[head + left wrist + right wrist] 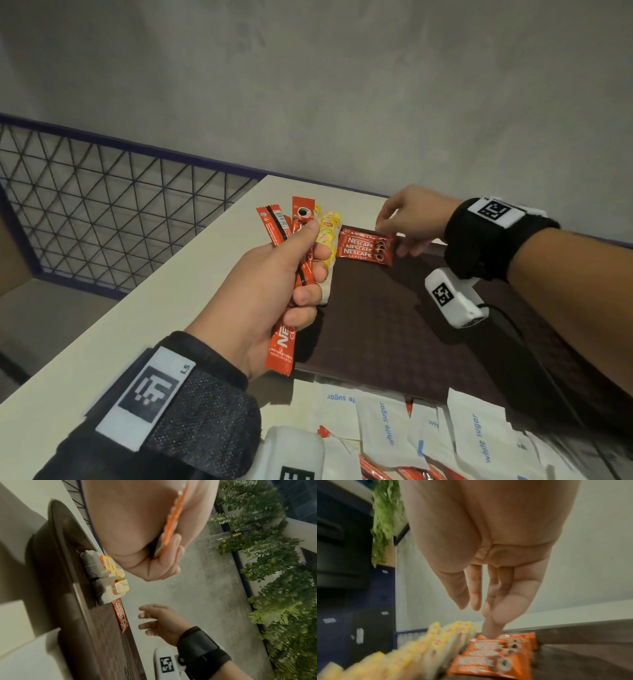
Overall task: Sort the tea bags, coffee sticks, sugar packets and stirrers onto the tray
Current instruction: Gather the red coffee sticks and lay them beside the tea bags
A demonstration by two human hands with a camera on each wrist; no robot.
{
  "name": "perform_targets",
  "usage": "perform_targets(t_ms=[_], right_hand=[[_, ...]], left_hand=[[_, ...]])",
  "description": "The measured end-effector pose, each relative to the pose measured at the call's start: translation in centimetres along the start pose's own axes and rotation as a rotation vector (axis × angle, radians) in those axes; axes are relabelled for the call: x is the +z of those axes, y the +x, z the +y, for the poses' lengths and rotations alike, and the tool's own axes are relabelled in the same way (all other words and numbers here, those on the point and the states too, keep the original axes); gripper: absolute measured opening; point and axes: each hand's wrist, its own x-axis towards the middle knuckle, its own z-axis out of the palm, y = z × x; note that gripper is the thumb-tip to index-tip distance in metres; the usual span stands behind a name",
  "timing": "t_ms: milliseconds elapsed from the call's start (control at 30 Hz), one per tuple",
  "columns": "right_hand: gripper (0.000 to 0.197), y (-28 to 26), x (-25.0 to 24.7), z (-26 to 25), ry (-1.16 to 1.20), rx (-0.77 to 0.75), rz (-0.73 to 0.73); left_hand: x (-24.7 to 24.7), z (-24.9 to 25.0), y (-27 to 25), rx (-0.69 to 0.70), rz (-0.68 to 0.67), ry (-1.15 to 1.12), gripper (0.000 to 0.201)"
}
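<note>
Now left hand (274, 291) grips red coffee sticks (291, 274); right hand (411, 219) fingers straight, fingertip (489, 632) pressing stacked red coffee sachets (364, 247) at far-left corner of dark brown tray (394, 325).

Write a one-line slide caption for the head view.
Left hand grips spare coffee sticks while right hand touches the sticks laid on the tray.

tea bags (412, 651): blurred, lower left of right wrist view
sugar packets (472, 442): cut off by bottom edge, head view
</note>
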Motion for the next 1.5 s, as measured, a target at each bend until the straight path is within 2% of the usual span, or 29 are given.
perform_targets(t_ms=[100,167,233,333,400,533,700,833,900,1000,1133,1267,1400,1500], right_hand=[[0.024,-2.3,-0.9,-2.0,0.314,-0.100,-0.029],[0.035,-4.3,-1.3,-3.8,0.547,-0.157,-0.158],[0.038,-6.2,-1.5,-5.2,0.607,-0.226,-0.302],[0.014,-8.0,-1.6,-6.2,0.478,-0.325,-0.347],[0.003,-8.3,-1.9,-6.2,0.434,-0.304,-0.309],[0.009,-8.6,-2.8,-5.0,0.414,-0.252,-0.284],[0.005,-8.8,-3.2,-3.7,0.252,-0.235,-0.342],[0.005,-6.3,-4.1,-1.2,0.214,-0.090,-0.117],[0.008,-4.8,-3.6,0.7,0.197,-0.009,-0.050],[0.005,-3.1,-1.8,3.1,0.126,0.081,-0.111],[0.007,-1.2,0.4,4.0,0.157,0.142,-0.173],[0.005,0.1,1.4,3.3,0.167,0.146,-0.164],[0.017,0.9,1.5,2.7,0.137,0.161,-0.155],[0.019,1.0,1.6,2.6,0.121,0.160,-0.154]], left_hand=[[0.4,0.0,-0.3,0.037,-0.011,0.037,0.030],[0.6,-0.1,-0.5,0.044,-0.023,0.085,0.029],[0.9,-0.2,-0.8,0.043,-0.040,0.132,0.029],[1.2,-0.3,-1.0,0.054,-0.025,0.143,0.031],[1.3,-0.1,-1.0,0.074,0.016,0.112,0.031],[1.2,0.6,-1.1,0.154,0.083,0.033,0.018],[1.4,0.4,-1.4,0.164,0.119,0.016,0.022],[1.3,0.6,-1.2,0.173,0.165,-0.047,0.027],[1.1,0.8,-0.9,0.164,0.175,-0.083,0.030],[0.8,0.8,-0.6,0.134,0.171,-0.113,0.037],[0.9,0.7,-0.6,0.110,0.174,-0.144,0.049],[1.1,1.0,-0.7,0.175,0.227,-0.211,0.059],[0.7,1.7,-0.7,0.242,0.243,-0.285,0.062],[0.6,1.7,-0.9,0.255,0.235,-0.301,0.065]])
